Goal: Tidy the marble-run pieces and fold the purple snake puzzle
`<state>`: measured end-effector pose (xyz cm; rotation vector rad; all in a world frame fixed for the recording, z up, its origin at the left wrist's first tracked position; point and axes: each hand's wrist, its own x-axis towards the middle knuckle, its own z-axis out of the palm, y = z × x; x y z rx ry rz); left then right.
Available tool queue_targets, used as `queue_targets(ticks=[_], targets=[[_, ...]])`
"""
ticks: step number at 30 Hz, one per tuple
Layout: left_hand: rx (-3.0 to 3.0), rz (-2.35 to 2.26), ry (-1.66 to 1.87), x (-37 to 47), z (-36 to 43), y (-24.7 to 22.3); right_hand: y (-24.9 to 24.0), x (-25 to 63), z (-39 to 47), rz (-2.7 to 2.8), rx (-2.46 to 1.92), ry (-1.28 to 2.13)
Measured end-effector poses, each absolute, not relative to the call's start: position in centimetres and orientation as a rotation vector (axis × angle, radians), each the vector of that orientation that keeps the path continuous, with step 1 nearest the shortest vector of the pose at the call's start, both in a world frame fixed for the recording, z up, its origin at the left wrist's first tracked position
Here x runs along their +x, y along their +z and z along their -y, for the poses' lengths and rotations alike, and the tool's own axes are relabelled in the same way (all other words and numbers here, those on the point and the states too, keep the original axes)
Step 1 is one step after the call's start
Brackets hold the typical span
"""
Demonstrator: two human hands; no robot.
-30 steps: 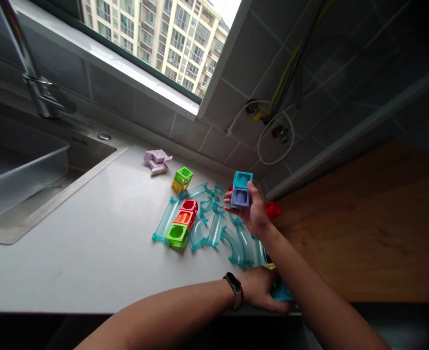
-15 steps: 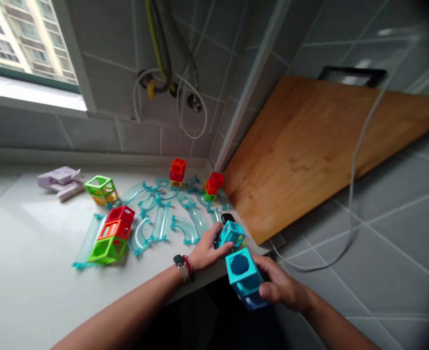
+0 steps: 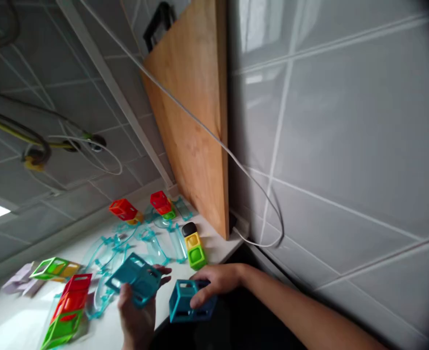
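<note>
My left hand [image 3: 138, 311] grips a teal cube block [image 3: 136, 278] with cut-out windows, thumb on its near side and fingers behind it. Just to the right, my right hand [image 3: 214, 286] is closed on a blue cube block [image 3: 187, 301], a teal cube joined to a darker blue one. The two held pieces are apart, at the counter's front edge. Beyond my right hand lies a row of a green block [image 3: 196, 256], a yellow block [image 3: 192, 241] and a black rounded piece [image 3: 190, 229].
Clear teal track pieces [image 3: 156, 248] lie over the white counter [image 3: 13, 316]. Red block stacks [image 3: 124, 209] stand at the back, a red-green stack [image 3: 66, 306] at the left. A wooden board [image 3: 192, 131] leans on the tiled wall, with a white cable [image 3: 199, 119] across it.
The view has swung to the right. My left hand has lifted the teal block away from the green, yellow and black row. My right hand still holds the blue cubes, turned differently.
</note>
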<state>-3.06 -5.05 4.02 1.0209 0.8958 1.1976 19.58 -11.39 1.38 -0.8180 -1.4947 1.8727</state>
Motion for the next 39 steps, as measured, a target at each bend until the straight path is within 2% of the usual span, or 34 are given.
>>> queue_targets(ticks=[3,8,12,21,34,39], targets=[[0.742,-1.017,1.348,-2.8,8.2,5.9,1.6,19.0,12.0,1.313,-0.688,1.933],[0.55,-1.169,1.172,-1.1,11.8,8.4,2.6,15.7,14.6,1.034,-0.464,1.96],[0.604,-1.046,1.243,0.9,13.4,10.1,2.5,13.2,18.9,0.812,-0.443,1.862],[0.777,-0.704,0.98,4.7,18.8,10.5,1.7,13.0,27.3,0.495,-0.603,1.633],[0.812,-0.676,0.895,6.2,21.5,10.6,5.1,15.1,30.9,0.551,-0.754,1.526],[0.815,-0.662,0.841,6.8,22.1,10.1,5.9,15.4,31.9,0.612,-0.88,1.347]])
